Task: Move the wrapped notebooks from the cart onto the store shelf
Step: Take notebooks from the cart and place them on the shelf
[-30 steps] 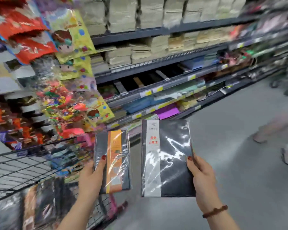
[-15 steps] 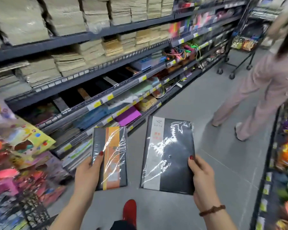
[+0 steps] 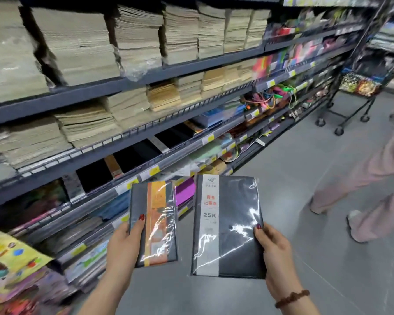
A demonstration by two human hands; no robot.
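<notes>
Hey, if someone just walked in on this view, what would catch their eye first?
Two wrapped notebooks, front and centre: the orange-band notebook in the left hand, the larger white-band notebook in the right hand. Behind them to the left, shelves hold tall stacks of tan paper.

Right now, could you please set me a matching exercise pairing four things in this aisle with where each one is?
Things:
1. orange-band notebook
2. white-band notebook
3. bead bracelet
4. tan paper stacks

Places:
A. upper shelf
B. left hand
C. right wrist
D. right hand

Pairs: 1-B, 2-D, 3-C, 4-A.
</notes>
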